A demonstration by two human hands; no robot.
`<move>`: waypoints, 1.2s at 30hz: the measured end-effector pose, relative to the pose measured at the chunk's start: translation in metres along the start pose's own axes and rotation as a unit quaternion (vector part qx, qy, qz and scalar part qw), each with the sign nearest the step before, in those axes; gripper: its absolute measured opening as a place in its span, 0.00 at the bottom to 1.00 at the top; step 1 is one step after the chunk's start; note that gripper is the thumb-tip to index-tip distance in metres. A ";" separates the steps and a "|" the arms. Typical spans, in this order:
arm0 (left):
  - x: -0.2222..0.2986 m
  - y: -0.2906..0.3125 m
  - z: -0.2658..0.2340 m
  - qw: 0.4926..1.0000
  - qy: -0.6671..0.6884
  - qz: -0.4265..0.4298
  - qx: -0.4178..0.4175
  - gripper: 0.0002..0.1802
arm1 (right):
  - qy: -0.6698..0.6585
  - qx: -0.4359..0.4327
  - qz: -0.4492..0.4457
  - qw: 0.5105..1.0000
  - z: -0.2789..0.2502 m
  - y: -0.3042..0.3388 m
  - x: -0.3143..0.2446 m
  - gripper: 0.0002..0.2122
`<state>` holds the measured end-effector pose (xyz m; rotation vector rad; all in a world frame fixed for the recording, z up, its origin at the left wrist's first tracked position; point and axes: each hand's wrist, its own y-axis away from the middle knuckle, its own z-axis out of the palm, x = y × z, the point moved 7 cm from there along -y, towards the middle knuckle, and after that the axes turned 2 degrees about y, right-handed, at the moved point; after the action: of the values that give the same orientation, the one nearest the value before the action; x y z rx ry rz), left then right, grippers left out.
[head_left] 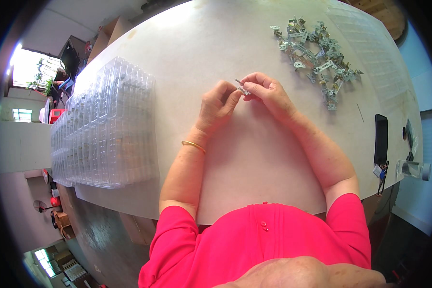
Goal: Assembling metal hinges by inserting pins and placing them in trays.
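My left hand [218, 105] and my right hand [270, 93] meet over the middle of the table, both with fingers closed. Between their fingertips they hold a small metal bracket [245, 90], silvery and mostly covered by the fingers. A short grey end of metal sticks up at the fingertips; I cannot tell if it belongs to the same piece. To the right and beyond my right hand lies a loose pile of similar metal brackets [317, 55], silvery with brass-coloured bits, tangled together.
Stacked clear plastic trays [129, 115] with small parts inside stand at the left on the pale table [197, 43]. More clear trays [369, 43] lie at the far right. A thin rod [360, 112], a black phone [380, 139], keys [380, 172] and a clear bottle [412, 169] lie along the right side.
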<state>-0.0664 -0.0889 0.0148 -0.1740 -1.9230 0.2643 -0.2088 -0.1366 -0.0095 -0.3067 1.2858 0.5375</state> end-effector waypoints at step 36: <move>-0.008 -0.001 0.004 0.980 0.170 -0.101 -0.011 0.14 | 0.037 0.120 -0.109 0.986 -0.019 -0.002 -0.007 0.07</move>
<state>-0.0674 -0.0920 0.0064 -0.0339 -1.5897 0.0716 -0.2243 -0.1491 -0.0077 -0.2637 1.3534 0.1849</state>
